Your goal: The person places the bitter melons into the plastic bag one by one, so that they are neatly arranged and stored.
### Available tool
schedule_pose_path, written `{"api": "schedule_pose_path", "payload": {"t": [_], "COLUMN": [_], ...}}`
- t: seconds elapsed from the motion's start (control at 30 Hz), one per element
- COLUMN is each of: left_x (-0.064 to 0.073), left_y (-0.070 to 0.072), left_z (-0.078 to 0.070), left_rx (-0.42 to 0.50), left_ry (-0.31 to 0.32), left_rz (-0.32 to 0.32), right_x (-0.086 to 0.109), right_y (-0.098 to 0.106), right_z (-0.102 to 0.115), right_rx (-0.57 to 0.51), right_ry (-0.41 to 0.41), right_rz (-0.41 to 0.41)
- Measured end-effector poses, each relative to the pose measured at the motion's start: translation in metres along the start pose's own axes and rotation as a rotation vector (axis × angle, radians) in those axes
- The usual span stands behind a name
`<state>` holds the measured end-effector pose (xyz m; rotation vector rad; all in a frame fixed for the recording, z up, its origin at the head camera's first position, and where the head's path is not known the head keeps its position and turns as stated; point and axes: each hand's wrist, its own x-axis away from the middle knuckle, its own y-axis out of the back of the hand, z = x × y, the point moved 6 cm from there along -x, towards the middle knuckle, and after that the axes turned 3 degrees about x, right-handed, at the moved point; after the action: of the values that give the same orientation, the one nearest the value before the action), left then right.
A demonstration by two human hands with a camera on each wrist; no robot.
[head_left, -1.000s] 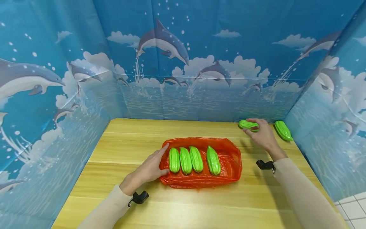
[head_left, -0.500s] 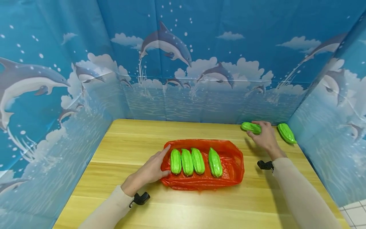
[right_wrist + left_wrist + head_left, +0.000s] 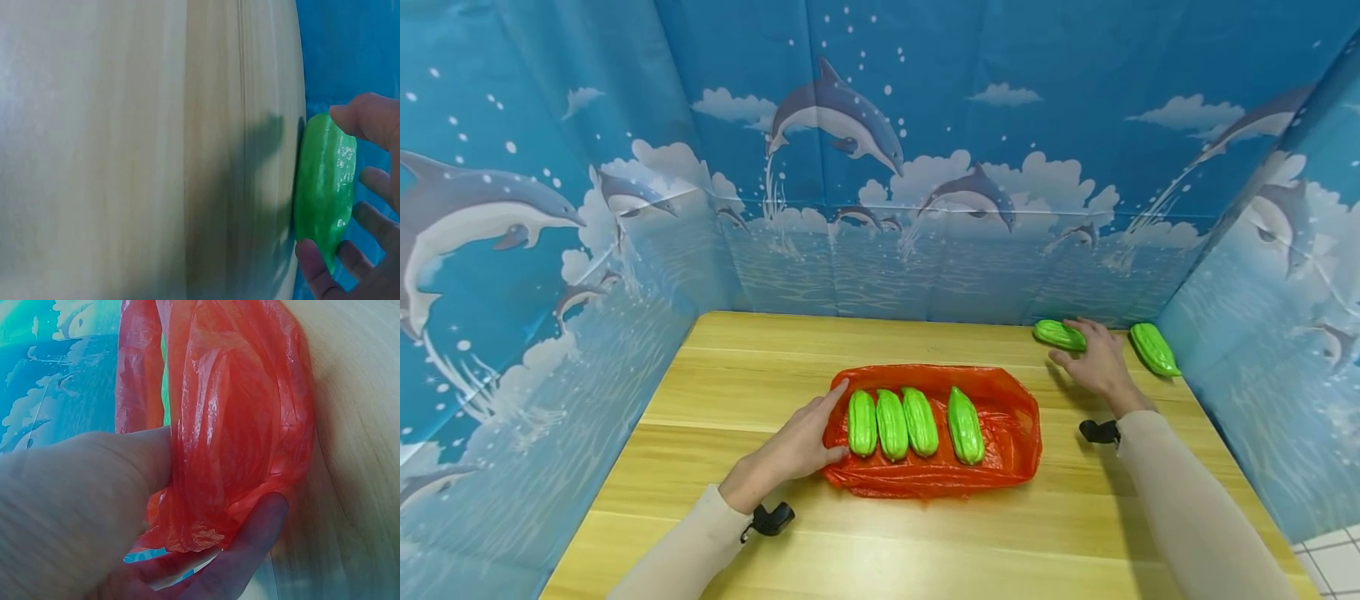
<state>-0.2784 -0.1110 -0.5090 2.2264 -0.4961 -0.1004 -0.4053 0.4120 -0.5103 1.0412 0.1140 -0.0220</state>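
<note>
A red plastic bag (image 3: 917,483), its mouth spread wide, lies on the wooden table with several ridged green vegetables (image 3: 922,423) side by side in it. My left hand (image 3: 797,437) holds the bag's left end, and the left wrist view shows its fingers against the outside of the red plastic (image 3: 231,419). At the table's back edge my right hand (image 3: 1097,358) is around the right end of another green vegetable (image 3: 1056,334). The right wrist view has its spread fingers about that vegetable (image 3: 325,181); how firmly they touch it is unclear.
One more green vegetable (image 3: 1154,349) lies at the back right corner, beside the right hand. A blue dolphin-print curtain (image 3: 910,250) walls off the back and both sides of the wooden table (image 3: 865,550).
The right hand has shifted slightly right along the vegetable, its thumb and fingers a little wider apart. That vegetable and the left hand keep their places; the view has shifted slightly.
</note>
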Motion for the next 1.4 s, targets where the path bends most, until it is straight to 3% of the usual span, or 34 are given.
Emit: {"api": "schedule_pose_path", "payload": {"t": [1.1,1.4], "left_x": [-0.001,0.001], "left_y": [-0.001,-0.002], "left_z": [-0.001,-0.001], "left_rx": [-0.002,-0.007], "left_ry": [-0.007,-0.008], "left_rz": [0.023,0.026], "right_x": [0.016,0.021], "right_y": [-0.007,-0.006], "right_z": [-0.006,-0.005], "right_rx": [-0.092,-0.155], "right_ry": [0.029,0.025], "right_rz": [-0.006,0.029]}}
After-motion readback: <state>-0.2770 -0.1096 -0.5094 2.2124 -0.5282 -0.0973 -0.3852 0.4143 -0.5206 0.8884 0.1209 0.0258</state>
